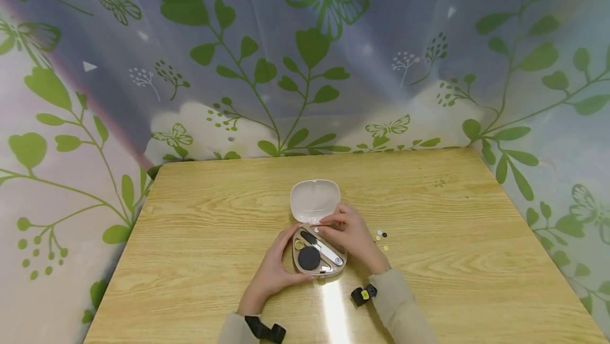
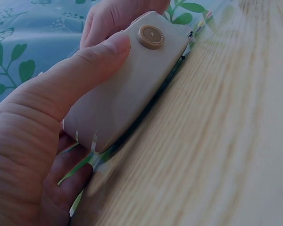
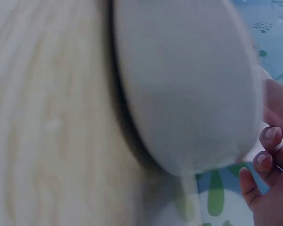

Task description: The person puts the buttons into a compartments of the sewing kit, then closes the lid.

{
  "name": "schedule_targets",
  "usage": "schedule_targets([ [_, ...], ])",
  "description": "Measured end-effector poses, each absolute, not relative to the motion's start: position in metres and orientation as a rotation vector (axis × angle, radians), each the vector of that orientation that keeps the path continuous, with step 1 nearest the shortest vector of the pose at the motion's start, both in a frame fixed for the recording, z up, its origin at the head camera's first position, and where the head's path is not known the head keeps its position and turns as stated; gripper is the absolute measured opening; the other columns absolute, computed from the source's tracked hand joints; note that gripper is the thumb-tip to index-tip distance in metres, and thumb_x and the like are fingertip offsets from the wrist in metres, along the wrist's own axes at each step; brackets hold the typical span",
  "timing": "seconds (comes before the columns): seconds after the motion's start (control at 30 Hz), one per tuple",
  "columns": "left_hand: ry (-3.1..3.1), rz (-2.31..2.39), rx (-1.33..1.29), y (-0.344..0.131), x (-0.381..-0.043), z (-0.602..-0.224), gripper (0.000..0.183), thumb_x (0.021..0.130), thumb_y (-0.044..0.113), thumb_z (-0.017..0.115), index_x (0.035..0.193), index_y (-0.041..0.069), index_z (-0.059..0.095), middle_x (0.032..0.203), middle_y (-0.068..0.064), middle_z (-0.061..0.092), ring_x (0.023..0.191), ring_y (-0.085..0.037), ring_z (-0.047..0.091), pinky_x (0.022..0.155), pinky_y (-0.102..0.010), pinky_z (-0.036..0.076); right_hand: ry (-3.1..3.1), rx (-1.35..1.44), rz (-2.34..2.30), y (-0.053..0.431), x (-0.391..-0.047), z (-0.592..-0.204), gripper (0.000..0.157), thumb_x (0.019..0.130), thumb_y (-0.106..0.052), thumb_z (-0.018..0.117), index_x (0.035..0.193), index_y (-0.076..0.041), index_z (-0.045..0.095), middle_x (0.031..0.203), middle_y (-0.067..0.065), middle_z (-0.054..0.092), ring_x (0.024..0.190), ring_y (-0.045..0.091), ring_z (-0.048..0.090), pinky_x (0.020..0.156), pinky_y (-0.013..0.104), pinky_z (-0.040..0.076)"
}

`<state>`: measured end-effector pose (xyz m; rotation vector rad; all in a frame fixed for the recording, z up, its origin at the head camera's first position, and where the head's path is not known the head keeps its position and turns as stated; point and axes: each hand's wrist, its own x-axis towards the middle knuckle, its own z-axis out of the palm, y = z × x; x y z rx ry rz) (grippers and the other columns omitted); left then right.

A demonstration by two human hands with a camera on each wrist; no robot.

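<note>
A small sewing kit box point(image 1: 333, 272) lies on the table with its pale lid point(image 1: 314, 201) tipped back. My left hand point(image 1: 274, 270) grips the box from the left; in the left wrist view its thumb presses the front wall beside a brown button-shaped clasp point(image 2: 152, 36). Inside are a black disc point(image 1: 308, 258), a white tool with a black end point(image 1: 324, 249) and a gold ring-shaped piece point(image 1: 298, 244). Over the upper right compartment, near the hinge, my right hand point(image 1: 352, 235) bends its fingers, close to a small white piece point(image 1: 316, 230). Whether it pinches anything cannot be made out.
Several small buttons point(image 1: 378, 232), white, black and yellow, lie on the wooden table point(image 1: 452, 259) right of the right hand. A patterned curtain point(image 1: 267, 32) stands behind the table's back edge. Bright glare crosses the table below the box.
</note>
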<state>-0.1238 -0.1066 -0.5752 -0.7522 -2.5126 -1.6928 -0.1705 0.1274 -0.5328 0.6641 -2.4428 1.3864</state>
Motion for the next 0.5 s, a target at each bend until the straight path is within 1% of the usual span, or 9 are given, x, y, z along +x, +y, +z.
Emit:
schedule_targets([
  [0.1,-2.515,-1.685,-0.746,-0.107,-0.123,-0.576,0.115,0.059,0.036,0.097,0.154,0.018,0.034,0.153,0.0,0.041,0.141,-0.023,0.037,0.117,-0.046,0.03,-2.419,0.604,1.473,0.135,-0.168,-0.529,0.015,0.076,-0.012,0.087,0.088,-0.011,0.08,0.076,0.006,0.054,0.075,0.018,0.048,0.067,0.026,0.041],
  [0.17,-2.517,-1.679,-0.748,-0.106,-0.123,-0.576,0.115,0.059,0.037,0.097,0.154,0.018,0.035,0.153,0.0,0.041,0.141,-0.023,0.038,0.117,-0.048,0.03,-2.409,0.563,1.502,0.141,-0.166,-0.528,0.017,0.075,-0.012,0.087,0.09,-0.009,0.08,0.077,0.009,0.054,0.076,0.02,0.048,0.067,0.025,0.041],
  [0.3,-2.514,-1.699,-0.748,-0.107,-0.122,-0.577,0.115,0.059,0.038,0.097,0.154,0.018,0.035,0.153,0.002,0.041,0.141,-0.022,0.038,0.117,-0.049,0.03,-2.37,0.508,1.529,0.154,-0.161,-0.524,0.022,0.072,-0.006,0.087,0.093,-0.004,0.079,0.076,0.014,0.051,0.073,0.025,0.043,0.066,0.023,0.037],
  [0.4,-2.516,-1.718,-0.738,-0.107,-0.123,-0.576,0.115,0.059,0.037,0.097,0.154,0.02,0.035,0.153,0.005,0.041,0.141,-0.019,0.037,0.117,-0.047,0.029,-2.346,0.483,1.54,0.163,-0.156,-0.514,0.025,0.072,0.001,0.086,0.095,0.002,0.077,0.076,0.02,0.046,0.073,0.031,0.039,0.065,0.026,0.034],
  [0.5,-2.511,-1.709,-0.741,-0.107,-0.124,-0.575,0.115,0.058,0.036,0.097,0.154,0.02,0.035,0.153,0.004,0.041,0.141,-0.02,0.037,0.118,-0.046,0.029,-2.344,0.465,1.539,0.17,-0.149,-0.5,0.026,0.073,0.004,0.084,0.098,0.004,0.076,0.076,0.024,0.044,0.073,0.035,0.037,0.065,0.029,0.032],
])
